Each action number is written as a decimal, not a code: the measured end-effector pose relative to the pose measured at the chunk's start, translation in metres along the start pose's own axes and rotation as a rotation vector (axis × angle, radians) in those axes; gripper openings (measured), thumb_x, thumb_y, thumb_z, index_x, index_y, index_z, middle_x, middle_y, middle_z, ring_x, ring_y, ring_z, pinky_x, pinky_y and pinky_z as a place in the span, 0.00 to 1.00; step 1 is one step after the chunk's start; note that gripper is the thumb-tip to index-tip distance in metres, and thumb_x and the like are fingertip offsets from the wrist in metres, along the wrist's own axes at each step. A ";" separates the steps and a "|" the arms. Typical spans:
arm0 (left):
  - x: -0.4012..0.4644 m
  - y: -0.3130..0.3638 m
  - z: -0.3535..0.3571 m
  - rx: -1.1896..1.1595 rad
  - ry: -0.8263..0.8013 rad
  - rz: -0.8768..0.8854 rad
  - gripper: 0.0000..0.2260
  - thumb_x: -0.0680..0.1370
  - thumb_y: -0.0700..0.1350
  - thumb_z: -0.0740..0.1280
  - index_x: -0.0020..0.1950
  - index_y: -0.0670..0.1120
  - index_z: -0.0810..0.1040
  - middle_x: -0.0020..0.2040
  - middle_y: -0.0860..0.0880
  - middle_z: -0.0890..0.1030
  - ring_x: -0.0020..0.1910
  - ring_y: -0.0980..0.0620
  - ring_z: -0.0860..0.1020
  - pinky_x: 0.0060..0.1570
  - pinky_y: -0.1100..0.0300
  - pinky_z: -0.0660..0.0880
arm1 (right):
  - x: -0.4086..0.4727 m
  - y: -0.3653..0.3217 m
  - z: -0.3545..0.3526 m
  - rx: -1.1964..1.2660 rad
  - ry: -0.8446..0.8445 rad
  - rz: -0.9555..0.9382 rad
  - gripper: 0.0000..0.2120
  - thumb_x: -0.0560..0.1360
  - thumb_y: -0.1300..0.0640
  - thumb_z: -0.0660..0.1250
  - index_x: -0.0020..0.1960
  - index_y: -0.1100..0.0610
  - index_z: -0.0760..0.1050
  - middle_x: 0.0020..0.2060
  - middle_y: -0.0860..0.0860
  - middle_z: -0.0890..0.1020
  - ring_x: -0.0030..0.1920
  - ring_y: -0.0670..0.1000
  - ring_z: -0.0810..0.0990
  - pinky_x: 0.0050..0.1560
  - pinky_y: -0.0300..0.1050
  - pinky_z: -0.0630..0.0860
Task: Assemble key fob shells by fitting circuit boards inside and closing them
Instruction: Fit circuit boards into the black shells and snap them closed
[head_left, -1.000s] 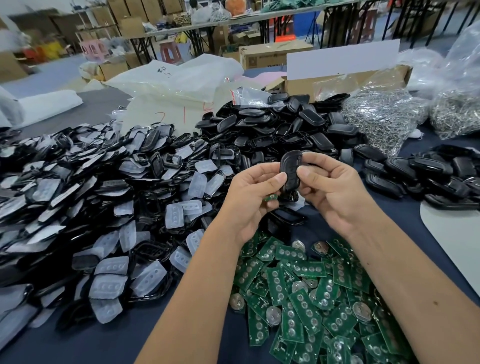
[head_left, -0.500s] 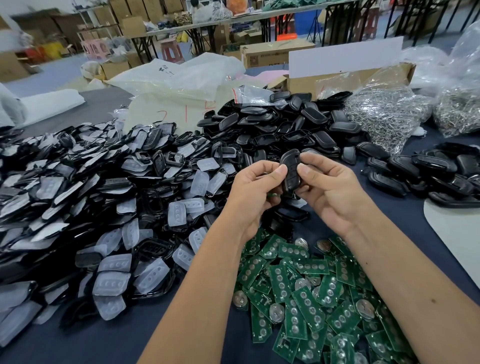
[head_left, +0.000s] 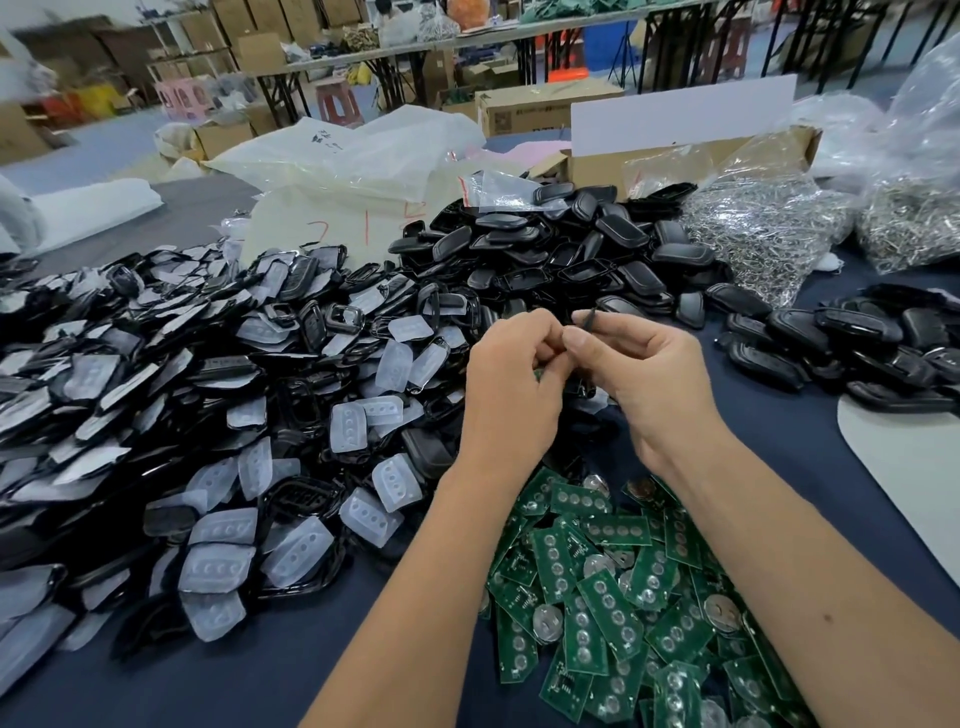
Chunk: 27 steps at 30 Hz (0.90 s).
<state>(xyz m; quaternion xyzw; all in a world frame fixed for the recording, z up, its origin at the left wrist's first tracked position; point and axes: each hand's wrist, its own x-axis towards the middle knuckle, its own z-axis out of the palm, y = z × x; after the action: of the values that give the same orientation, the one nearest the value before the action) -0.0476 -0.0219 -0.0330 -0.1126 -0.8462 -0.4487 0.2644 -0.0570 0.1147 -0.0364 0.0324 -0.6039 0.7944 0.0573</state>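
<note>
Both hands meet above the table (head_left: 270, 670), fingertips together over the near edge of the shell heaps. The left hand (head_left: 511, 384) has its fingers curled in, and a sliver of green board (head_left: 538, 375) shows under them, so it pinches the board. The right hand (head_left: 660, 384) curls its thumb and fingers round a black fob shell (head_left: 589, 321), of which only a thin dark edge pokes up past the fingertips; the rest is hidden between the hands. Whether the board already sits inside the shell cannot be told. Below the wrists lies a pile of green boards (head_left: 613, 597), some with round silver battery clips, spread on the dark cloth. To the left spreads a wide heap of black frames and cloudy rubber pads (head_left: 208, 426). Behind the hands rises a mound of black shell halves (head_left: 561, 249), and more black shells (head_left: 857, 348) lie in a row to the right. Further back on the right sit clear bags of small metal parts (head_left: 769, 223), beside an open carton (head_left: 691, 150). A white plastic bag (head_left: 343, 161) lies behind the left heap, with red marks on the sheet under it.
</note>
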 end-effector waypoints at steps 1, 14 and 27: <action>0.000 0.001 -0.001 -0.002 -0.014 0.007 0.06 0.75 0.37 0.74 0.42 0.45 0.79 0.37 0.53 0.78 0.39 0.51 0.76 0.40 0.53 0.76 | 0.001 0.000 0.000 0.002 0.009 0.004 0.12 0.73 0.61 0.79 0.55 0.57 0.86 0.49 0.56 0.89 0.53 0.55 0.88 0.54 0.45 0.83; -0.002 -0.014 -0.010 0.433 -0.152 -0.283 0.16 0.76 0.60 0.72 0.63 0.57 0.82 0.55 0.50 0.72 0.61 0.46 0.68 0.63 0.55 0.69 | 0.007 -0.011 -0.012 0.362 0.003 0.128 0.09 0.82 0.64 0.66 0.60 0.64 0.80 0.52 0.59 0.85 0.55 0.56 0.85 0.59 0.47 0.83; 0.001 -0.010 -0.012 0.318 -0.121 -0.364 0.19 0.76 0.47 0.77 0.63 0.51 0.72 0.56 0.50 0.80 0.60 0.46 0.75 0.60 0.49 0.75 | 0.008 -0.010 -0.014 0.269 -0.099 0.221 0.16 0.71 0.55 0.73 0.57 0.59 0.83 0.50 0.54 0.87 0.49 0.50 0.84 0.59 0.46 0.78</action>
<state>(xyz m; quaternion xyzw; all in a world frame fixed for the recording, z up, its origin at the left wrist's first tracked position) -0.0488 -0.0377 -0.0336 0.0582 -0.9268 -0.3425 0.1425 -0.0633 0.1313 -0.0299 0.0125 -0.4942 0.8668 -0.0650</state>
